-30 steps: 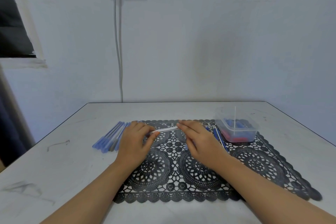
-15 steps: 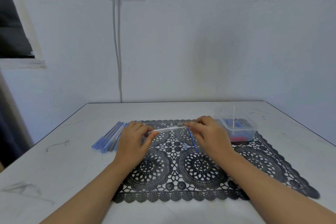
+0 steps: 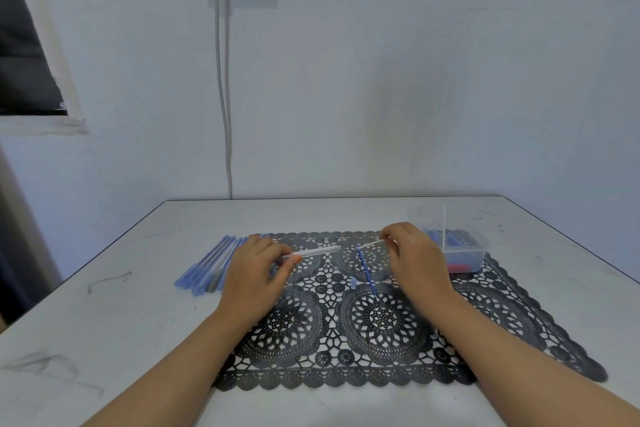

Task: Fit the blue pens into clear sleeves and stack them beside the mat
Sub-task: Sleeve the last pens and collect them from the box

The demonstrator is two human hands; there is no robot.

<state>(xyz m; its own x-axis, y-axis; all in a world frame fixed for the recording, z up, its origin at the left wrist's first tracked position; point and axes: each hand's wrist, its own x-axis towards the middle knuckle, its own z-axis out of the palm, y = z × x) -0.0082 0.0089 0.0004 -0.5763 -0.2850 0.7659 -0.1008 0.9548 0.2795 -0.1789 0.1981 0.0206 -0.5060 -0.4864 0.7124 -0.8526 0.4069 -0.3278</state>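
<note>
My left hand (image 3: 254, 276) pinches one end of a clear sleeve (image 3: 311, 251) and holds it level just above the black lace mat (image 3: 384, 354). My right hand (image 3: 414, 260) pinches a thin pale rod (image 3: 371, 245) whose free end points at the sleeve's open end, a small gap apart. A thin blue refill (image 3: 367, 272) lies on the mat between my hands, with a small blue cap (image 3: 353, 282) beside it. Several blue pens in sleeves (image 3: 207, 265) lie side by side on the table, left of the mat.
A clear plastic tub (image 3: 465, 255) with blue and red pieces stands on the mat's far right corner, a white stick (image 3: 444, 224) upright in it. The white table (image 3: 104, 322) ends at a wall behind; a cable hangs from a socket.
My right hand has moved right, away from my left hand. The sleeve and the thin rod, earlier in one line between my hands, are now apart. The blue refill has come into view.
</note>
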